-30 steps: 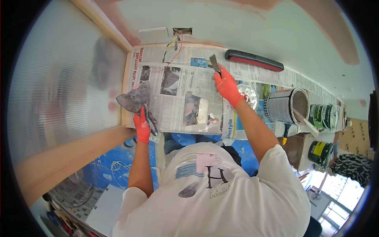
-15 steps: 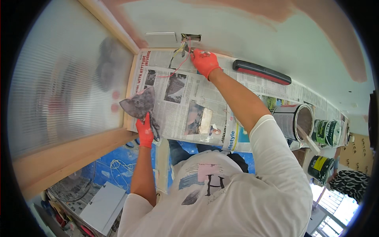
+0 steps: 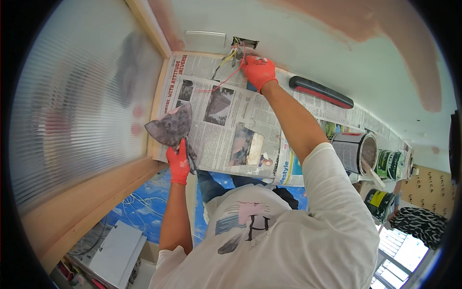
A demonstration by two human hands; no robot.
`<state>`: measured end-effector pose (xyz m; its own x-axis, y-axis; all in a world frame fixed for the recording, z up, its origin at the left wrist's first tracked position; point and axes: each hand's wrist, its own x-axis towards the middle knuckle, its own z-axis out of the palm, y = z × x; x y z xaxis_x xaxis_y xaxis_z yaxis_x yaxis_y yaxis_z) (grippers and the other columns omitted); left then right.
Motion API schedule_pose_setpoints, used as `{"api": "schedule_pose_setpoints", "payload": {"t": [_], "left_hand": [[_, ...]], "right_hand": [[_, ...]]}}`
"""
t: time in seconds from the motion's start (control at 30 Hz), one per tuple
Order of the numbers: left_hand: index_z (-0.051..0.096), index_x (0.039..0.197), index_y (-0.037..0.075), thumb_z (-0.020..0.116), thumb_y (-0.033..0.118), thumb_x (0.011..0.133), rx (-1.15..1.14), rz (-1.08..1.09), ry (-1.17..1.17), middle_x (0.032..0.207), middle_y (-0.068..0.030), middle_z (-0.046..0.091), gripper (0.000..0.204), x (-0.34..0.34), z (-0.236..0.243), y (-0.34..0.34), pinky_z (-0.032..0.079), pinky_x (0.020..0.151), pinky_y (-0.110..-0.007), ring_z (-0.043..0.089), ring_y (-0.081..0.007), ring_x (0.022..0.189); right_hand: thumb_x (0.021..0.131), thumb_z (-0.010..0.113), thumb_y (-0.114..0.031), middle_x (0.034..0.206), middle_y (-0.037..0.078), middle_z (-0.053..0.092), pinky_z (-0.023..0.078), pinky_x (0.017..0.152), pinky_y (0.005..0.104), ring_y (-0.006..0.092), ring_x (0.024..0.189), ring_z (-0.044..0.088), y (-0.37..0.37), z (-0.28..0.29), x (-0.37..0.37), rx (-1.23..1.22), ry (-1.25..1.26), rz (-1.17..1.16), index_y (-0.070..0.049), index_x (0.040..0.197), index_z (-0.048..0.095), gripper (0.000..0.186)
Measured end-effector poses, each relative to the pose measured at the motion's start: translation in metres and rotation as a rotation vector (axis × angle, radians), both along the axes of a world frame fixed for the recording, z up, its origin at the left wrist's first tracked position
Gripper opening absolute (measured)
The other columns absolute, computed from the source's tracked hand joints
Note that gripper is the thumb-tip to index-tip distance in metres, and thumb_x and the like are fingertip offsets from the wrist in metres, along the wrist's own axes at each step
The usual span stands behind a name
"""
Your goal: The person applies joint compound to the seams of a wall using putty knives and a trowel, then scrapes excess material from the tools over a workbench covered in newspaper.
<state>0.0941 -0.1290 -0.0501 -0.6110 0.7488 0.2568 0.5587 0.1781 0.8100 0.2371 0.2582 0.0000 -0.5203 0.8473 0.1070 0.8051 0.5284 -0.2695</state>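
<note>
My left hand (image 3: pixel 178 166), in a red-orange glove, grips the dark handle of a wide putty knife (image 3: pixel 171 126). Its fan-shaped grey blade, smeared with pinkish filler, is over the newspaper (image 3: pixel 211 151) by the wooden frame. My right hand (image 3: pixel 260 73), gloved alike, reaches to the wall just below an open socket hole (image 3: pixel 247 43). Its fingers are bent together beside loose yellow-green wires (image 3: pixel 226 59) and a thin red wire (image 3: pixel 222 83). What those fingers hold, if anything, is hidden.
A black-and-red bar-shaped object (image 3: pixel 321 91) lies along the wall. To the right stand an open paint tin (image 3: pixel 347 153) with a wooden stick, and two green tubs (image 3: pixel 390 164). A ribbed translucent panel (image 3: pixel 91 115) closes off the left. Below is blue floor sheeting (image 3: pixel 144 207).
My view has shifted slightly. The right hand stays close under the socket hole and has moved a little against the wires. The left hand still holds the putty knife in much the same place.
</note>
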Motion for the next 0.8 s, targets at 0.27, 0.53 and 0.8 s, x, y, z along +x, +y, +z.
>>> {"api": "schedule_pose_setpoints", "payload": {"t": [0.27, 0.53, 0.8], "left_hand": [[0.067, 0.098, -0.007, 0.066, 0.023, 0.095, 0.040, 0.054, -0.214, 0.091, -0.0134, 0.070, 0.030, -0.002, 0.005, 0.001, 0.047, 0.075, -0.035, 0.060, -0.0174, 0.081], [0.053, 0.141, 0.009, 0.049, -0.004, 0.090, -0.173, -0.139, -0.072, 0.123, -0.0232, 0.057, 0.052, -0.017, -0.018, -0.017, 0.045, 0.096, -0.042, 0.059, -0.0392, 0.110], [0.063, 0.107, -0.007, 0.061, 0.019, 0.098, 0.041, 0.022, -0.416, 0.097, -0.0155, 0.069, 0.028, -0.005, 0.014, 0.005, 0.047, 0.082, -0.033, 0.063, -0.0220, 0.088]], "right_hand": [[0.098, 0.048, -0.041, 0.091, 0.010, 0.072, 0.050, 0.085, 0.0460, 0.0336, 0.092, 0.067, -0.007, 0.016, 0.029, 0.079, -0.165, -0.047, -0.012, 0.090, 0.068, 0.036], [0.098, 0.048, -0.041, 0.089, 0.011, 0.072, 0.051, 0.083, 0.0470, 0.0330, 0.092, 0.067, -0.004, 0.011, 0.056, 0.112, -0.201, -0.115, -0.011, 0.090, 0.069, 0.037], [0.100, 0.047, -0.042, 0.101, 0.014, 0.070, 0.049, 0.089, 0.0447, 0.0349, 0.102, 0.063, -0.040, 0.033, 0.098, -0.046, -0.142, -0.201, -0.010, 0.097, 0.067, 0.037]]}}
